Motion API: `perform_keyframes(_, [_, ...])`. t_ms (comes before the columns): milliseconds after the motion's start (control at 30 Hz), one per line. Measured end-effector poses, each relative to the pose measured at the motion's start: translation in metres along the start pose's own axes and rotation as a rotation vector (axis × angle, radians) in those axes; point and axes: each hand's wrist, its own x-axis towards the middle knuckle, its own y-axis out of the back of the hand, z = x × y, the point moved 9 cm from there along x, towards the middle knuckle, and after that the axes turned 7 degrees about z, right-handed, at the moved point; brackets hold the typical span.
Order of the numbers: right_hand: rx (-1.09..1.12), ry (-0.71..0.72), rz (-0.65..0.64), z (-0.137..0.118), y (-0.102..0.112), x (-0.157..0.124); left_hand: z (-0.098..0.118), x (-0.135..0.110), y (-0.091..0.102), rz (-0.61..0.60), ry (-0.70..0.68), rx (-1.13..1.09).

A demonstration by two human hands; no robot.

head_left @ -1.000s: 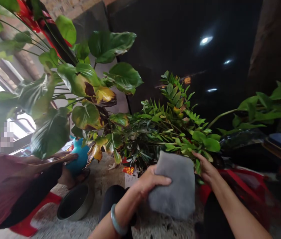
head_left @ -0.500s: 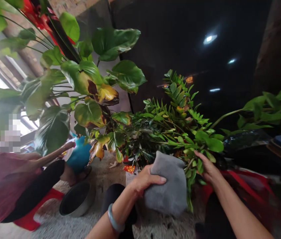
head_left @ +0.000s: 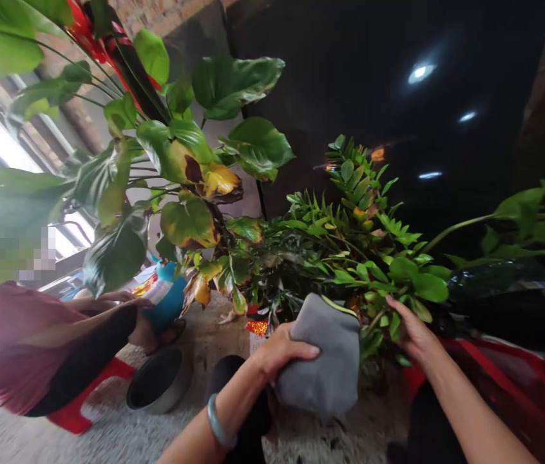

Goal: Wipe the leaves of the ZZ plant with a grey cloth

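My left hand (head_left: 285,351) is closed on a folded grey cloth (head_left: 326,361), thumb on top. A yellow-green edge shows along the cloth's upper side. My right hand (head_left: 410,332) is at the lower stems of a leafy green plant (head_left: 373,270), to the right of the cloth. Its fingers curl in among the leaves and look closed on a plant stem (head_left: 377,320), though leaves partly hide the fingertips. A few leaves of this plant are yellow or brown.
A large-leaved plant (head_left: 188,222) with browning leaves rises at left. Beyond it a person (head_left: 26,348) sits on a red stool (head_left: 76,403) beside a blue container (head_left: 166,309). A dark bowl (head_left: 161,380) rests on the floor. A glossy black panel (head_left: 350,71) stands behind.
The view has shifted slightly left. The cloth has tilted, so its yellow-green edge now shows. My right hand stays at the stems. The other person's arms have moved.
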Motion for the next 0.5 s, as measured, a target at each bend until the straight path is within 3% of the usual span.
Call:
perform_keyframes(67, [0.019, 0.002, -0.032, -0.001, -0.002, -0.002, 0.020, -0.010, 0.010, 0.026, -0.082, -0.027])
perform_keyframes(167, [0.050, 0.010, -0.023, -0.004, -0.003, -0.004, 0.075, -0.010, 0.048, 0.272, -0.310, -0.223])
perform_keyframes(233, [0.053, 0.009, 0.013, -0.005, -0.002, -0.004, 0.091, -0.006, 0.072, 0.440, -0.399, -0.356])
perform_keyframes(267, [0.050, 0.005, 0.021, -0.005, -0.002, -0.004, 0.088, -0.002, 0.078, 0.490, -0.393, -0.381])
perform_keyframes(333, [0.042, -0.001, 0.033, -0.003, -0.001, -0.004, 0.061, 0.006, 0.078, 0.499, -0.290, -0.333])
perform_keyframes(433, [0.035, 0.005, 0.031, -0.002, 0.001, -0.003, 0.001, 0.002, 0.062, 0.357, -0.063, -0.191])
perform_keyframes(500, [0.022, 0.005, 0.028, -0.002, 0.003, -0.002, -0.021, -0.012, 0.054, 0.259, 0.014, -0.172])
